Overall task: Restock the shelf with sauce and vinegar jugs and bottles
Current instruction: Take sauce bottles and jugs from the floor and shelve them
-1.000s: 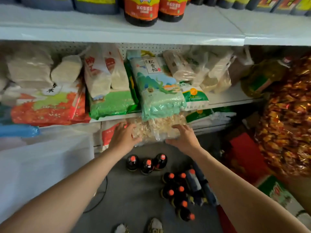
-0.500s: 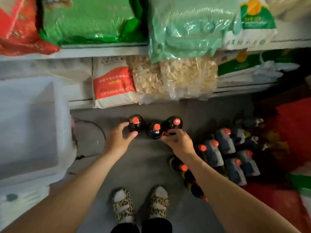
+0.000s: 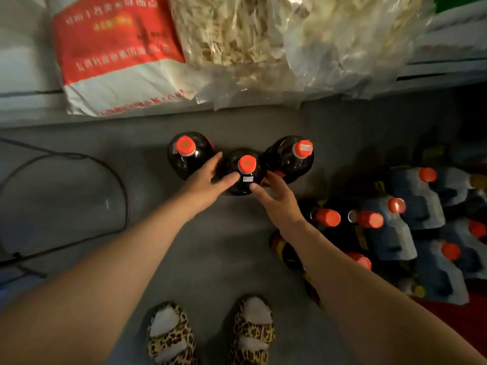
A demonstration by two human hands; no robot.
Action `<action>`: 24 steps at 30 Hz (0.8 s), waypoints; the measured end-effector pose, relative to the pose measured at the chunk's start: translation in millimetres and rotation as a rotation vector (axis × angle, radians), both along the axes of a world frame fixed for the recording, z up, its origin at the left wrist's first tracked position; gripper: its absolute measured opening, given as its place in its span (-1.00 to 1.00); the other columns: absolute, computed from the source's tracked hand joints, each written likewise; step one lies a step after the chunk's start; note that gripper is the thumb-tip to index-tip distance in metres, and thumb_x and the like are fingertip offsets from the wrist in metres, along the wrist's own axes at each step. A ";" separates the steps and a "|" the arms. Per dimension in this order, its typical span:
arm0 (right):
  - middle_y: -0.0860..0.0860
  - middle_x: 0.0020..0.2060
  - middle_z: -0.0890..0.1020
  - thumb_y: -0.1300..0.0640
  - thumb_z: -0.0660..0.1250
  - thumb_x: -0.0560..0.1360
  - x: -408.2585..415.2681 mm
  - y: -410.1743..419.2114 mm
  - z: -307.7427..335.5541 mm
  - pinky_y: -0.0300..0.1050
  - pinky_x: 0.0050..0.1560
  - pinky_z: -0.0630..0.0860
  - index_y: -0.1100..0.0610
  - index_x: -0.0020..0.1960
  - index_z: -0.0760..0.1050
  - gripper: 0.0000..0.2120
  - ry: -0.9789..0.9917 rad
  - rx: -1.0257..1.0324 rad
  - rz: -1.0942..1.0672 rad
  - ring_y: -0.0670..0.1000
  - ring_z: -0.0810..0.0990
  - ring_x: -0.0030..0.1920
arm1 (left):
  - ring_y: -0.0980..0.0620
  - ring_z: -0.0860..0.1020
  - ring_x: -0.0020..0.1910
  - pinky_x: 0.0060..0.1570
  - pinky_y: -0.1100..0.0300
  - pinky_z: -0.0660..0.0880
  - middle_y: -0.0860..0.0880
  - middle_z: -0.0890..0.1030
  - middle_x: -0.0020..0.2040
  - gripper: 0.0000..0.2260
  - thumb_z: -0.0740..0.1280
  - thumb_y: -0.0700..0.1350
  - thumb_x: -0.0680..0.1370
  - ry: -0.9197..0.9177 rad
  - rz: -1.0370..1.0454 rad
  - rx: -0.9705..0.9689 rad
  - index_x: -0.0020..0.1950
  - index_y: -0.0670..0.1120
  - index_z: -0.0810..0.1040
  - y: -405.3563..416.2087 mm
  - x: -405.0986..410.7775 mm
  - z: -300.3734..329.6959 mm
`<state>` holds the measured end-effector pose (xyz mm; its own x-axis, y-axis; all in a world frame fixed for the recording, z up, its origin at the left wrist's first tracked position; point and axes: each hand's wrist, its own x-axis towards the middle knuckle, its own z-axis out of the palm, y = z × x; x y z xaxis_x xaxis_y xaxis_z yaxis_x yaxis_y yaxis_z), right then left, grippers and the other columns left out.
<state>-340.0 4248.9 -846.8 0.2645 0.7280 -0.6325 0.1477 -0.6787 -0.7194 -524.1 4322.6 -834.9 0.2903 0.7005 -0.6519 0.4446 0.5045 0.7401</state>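
Small grocery shop — bagged goods (image 3: 118,48) on low shelf (image 3: 31,111), sauce jugs (image 3: 287,159) on floor.

Head view, steeply downward, close over floor (image 3: 210,259)

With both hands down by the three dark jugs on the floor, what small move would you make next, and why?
Probably curl both hands round the middle jug and lift it. The left hand and right hand flank it with fingers still straight, so no grip is formed. It stands upright between the left jug and right jug.
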 end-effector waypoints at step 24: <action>-0.07 -0.01 0.75 -0.16 0.53 0.33 -19.3 -57.1 115.8 -0.22 0.04 0.60 -0.09 0.02 0.65 -0.69 0.336 0.009 -0.055 -0.09 0.71 0.05 | 0.20 0.51 0.17 0.27 0.11 0.42 0.30 0.54 0.08 -0.69 0.38 0.25 0.42 -0.142 0.142 -0.181 0.13 0.27 0.49 -68.7 -6.4 111.6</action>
